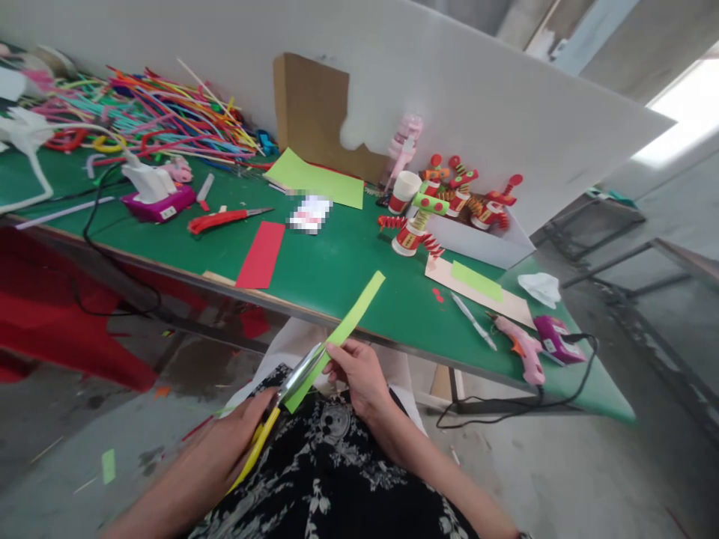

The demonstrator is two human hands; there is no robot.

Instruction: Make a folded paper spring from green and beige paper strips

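Observation:
My left hand [250,423] is closed around yellow-handled scissors [258,449], whose metal blades point up and away over my lap. The blades lie along a light green paper strip [356,305], meeting it near its middle. My right hand [362,370] pinches that strip between thumb and fingers just past the scissor tips. The strip's far end reaches over the table's front edge, and its lower end hangs by the blades above my dark floral clothing. How deep the blades are in the paper I cannot tell.
On the green table [331,262] lie red card [261,254], a red-handled cutting tool [225,219], green sheets [317,180] and a heap of pipe cleaners [168,112]. Paper-cup figures [409,236] stand by a white box [488,243]. A corded pink glue gun [522,350] lies right.

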